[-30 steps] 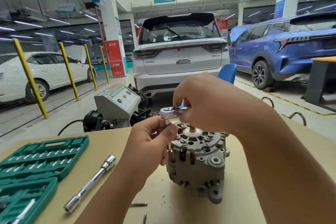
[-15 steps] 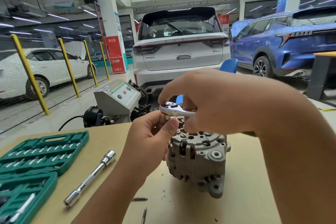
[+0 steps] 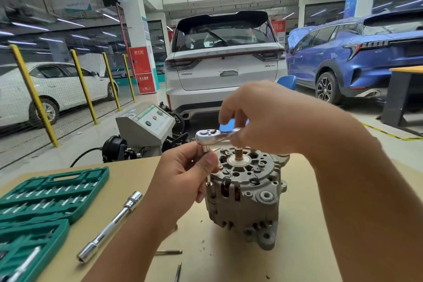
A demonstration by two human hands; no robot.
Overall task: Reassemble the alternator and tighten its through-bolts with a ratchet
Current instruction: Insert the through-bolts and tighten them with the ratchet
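One view only, head camera: the alternator stands on end on the table, shaft up. The right hand curls around the ratchet handle; the left hand pinches the extension below the ratchet head, steadying it down the housing's left edge. Judged step: tightening a through-bolt there. Next move likely calls for short handle swings while keeping the extension upright. Two loose bolts lie near the table's front edge.

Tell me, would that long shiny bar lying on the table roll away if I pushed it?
Probably, sideways: the extension bar looks round and smooth, lying free on the flat table. Its wider ends may make it curve. Being metal, it likely feels stiff and fairly heavy.
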